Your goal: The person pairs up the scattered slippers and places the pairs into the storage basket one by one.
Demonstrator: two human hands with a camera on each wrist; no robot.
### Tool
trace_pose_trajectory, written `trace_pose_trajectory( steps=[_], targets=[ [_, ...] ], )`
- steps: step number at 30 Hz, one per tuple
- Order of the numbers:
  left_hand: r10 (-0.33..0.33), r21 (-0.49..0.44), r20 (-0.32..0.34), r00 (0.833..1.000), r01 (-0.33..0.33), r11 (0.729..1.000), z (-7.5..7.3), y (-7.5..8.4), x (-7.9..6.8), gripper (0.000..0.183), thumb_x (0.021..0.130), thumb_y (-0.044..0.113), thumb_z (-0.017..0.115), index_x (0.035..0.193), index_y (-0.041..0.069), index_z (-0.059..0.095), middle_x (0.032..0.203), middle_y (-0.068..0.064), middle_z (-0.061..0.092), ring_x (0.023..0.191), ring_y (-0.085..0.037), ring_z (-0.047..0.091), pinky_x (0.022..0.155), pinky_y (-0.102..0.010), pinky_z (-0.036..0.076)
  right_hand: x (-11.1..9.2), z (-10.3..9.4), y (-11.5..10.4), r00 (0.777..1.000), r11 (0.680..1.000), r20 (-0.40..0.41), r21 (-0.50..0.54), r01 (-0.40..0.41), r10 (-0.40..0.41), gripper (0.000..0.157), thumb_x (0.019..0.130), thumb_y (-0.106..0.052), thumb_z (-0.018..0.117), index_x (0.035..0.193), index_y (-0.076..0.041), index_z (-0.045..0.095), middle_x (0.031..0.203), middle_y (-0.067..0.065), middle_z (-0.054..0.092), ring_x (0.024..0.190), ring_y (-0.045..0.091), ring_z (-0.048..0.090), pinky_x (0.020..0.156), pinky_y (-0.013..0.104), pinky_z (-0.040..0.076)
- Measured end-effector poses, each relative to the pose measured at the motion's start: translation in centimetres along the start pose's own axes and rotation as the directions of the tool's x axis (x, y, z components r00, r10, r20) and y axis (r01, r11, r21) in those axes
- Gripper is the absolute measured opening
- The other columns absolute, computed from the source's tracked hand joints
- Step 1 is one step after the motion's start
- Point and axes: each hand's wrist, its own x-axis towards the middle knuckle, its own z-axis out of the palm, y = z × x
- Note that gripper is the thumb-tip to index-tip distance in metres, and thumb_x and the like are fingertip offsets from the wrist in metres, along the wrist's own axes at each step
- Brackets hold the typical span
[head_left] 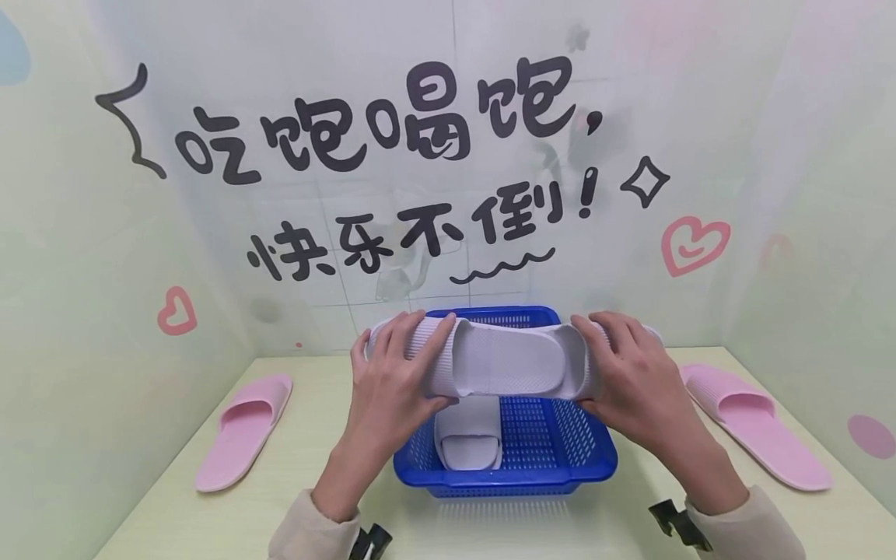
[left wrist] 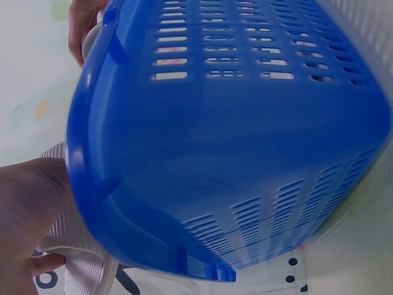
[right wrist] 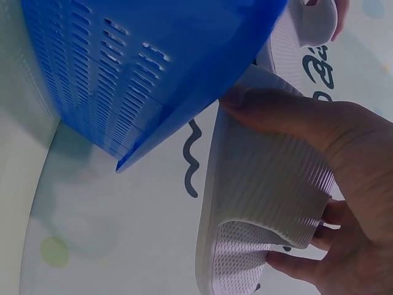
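Head view: a work lot of household slippers, about midway by my reckoning.

Item, left hand (head_left: 392, 381): fingers and thumb curled round the ribbed strap of a pale lilac-grey, soft-looking slipper with a textured sole (head_left: 511, 362).

Item, right hand (head_left: 633, 381): gripping the strap of a matching pale lilac-grey slipper with a ribbed band (right wrist: 270, 172). The two appear laid heel-to-toe, soles overlapping, raised over the basket, neither set down.

Item, a deep blue, slotted plastic basket with a broad rim (head_left: 504, 478), middle of the pale wooden-looking table (head_left: 308, 455). Inside, left half: one pale grey-white slipper (head_left: 472, 451), its far part hidden by the held ones. Whether others lie in there, I cannot tell.

Item, outstanding: a pink ribbed slipper (head_left: 238, 447) at table left, and its pink counterpart (head_left: 763, 432) at right, well apart, both toes far. Neither is touched; pairing these looks undone, as does settling the held two.
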Motion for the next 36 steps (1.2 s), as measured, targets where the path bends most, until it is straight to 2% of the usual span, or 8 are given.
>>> trace_pose_trajectory(
  steps=[6,13,24,27,31,34,36],
  targets=[
    [0.008,0.007,0.011,1.000,-0.008,1.000,0.04,0.22,-0.07,0.114,0.048,0.050,0.092,0.147,0.040,0.035,0.143,-0.007,0.045,0.136,-0.031,0.039,0.103,-0.068,0.030,0.00,-0.08,-0.11,1.000,1.000,0.014,-0.005,0.016,-0.016,0.112,0.037,-0.035,0.098,0.136,-0.015,0.049,0.129,0.015,0.053,0.119,0.035,0.048,0.088,0.057,0.050],
    [0.002,0.003,0.016,1.000,-0.002,1.000,0.10,0.29,-0.12,0.114,0.050,0.052,0.091,0.147,0.041,0.033,0.144,-0.007,0.045,0.136,-0.030,0.038,0.103,-0.067,0.030,0.02,-0.12,-0.43,1.000,1.000,0.014,-0.012,-0.004,0.004,0.111,0.038,-0.037,0.097,0.136,-0.014,0.049,0.129,0.015,0.054,0.118,0.035,0.049,0.088,0.056,0.050],
    [0.017,0.009,0.013,1.000,-0.017,1.000,0.24,0.49,-0.23,0.115,0.050,0.052,0.091,0.148,0.041,0.033,0.144,-0.007,0.045,0.136,-0.031,0.038,0.103,-0.068,0.029,0.03,-0.13,-0.40,0.999,0.999,0.023,-0.027,0.029,-0.029,0.114,0.039,-0.040,0.096,0.138,-0.014,0.047,0.130,0.014,0.053,0.118,0.034,0.048,0.090,0.056,0.049],
    [0.010,0.006,0.018,1.000,-0.010,1.000,0.25,0.54,-0.23,0.115,0.050,0.052,0.091,0.148,0.041,0.032,0.145,-0.007,0.044,0.136,-0.031,0.038,0.104,-0.067,0.029,0.07,-0.08,-0.43,0.999,0.999,0.025,-0.027,0.032,-0.031,0.113,0.041,-0.041,0.096,0.140,-0.018,0.046,0.130,0.014,0.053,0.118,0.034,0.048,0.090,0.056,0.049],
    [0.006,0.000,0.020,1.000,-0.006,1.000,0.30,0.59,-0.25,0.114,0.050,0.052,0.091,0.148,0.040,0.033,0.145,-0.007,0.044,0.136,-0.030,0.038,0.104,-0.067,0.029,0.04,0.06,-0.49,0.999,0.999,0.031,-0.020,0.030,-0.030,0.100,0.043,-0.040,0.095,0.133,-0.026,0.052,0.131,0.016,0.052,0.119,0.036,0.048,0.090,0.058,0.048],
    [0.005,-0.003,0.021,1.000,-0.005,1.000,0.33,0.63,-0.24,0.114,0.050,0.052,0.091,0.148,0.040,0.033,0.145,-0.007,0.044,0.136,-0.030,0.038,0.104,-0.067,0.029,-0.03,0.16,-0.57,0.999,1.000,0.044,-0.011,0.021,-0.020,0.084,0.044,-0.040,0.096,0.118,-0.024,0.059,0.131,0.019,0.052,0.119,0.037,0.049,0.087,0.058,0.050],
    [0.004,-0.005,0.022,1.000,-0.004,1.000,0.35,0.63,-0.22,0.115,0.050,0.052,0.091,0.148,0.040,0.033,0.145,-0.007,0.044,0.136,-0.030,0.038,0.104,-0.067,0.029,-0.08,0.16,-0.66,0.998,1.000,0.058,-0.001,0.007,-0.007,0.080,0.043,-0.039,0.096,0.111,-0.022,0.059,0.132,0.019,0.052,0.119,0.037,0.048,0.083,0.058,0.053]
  ],
)
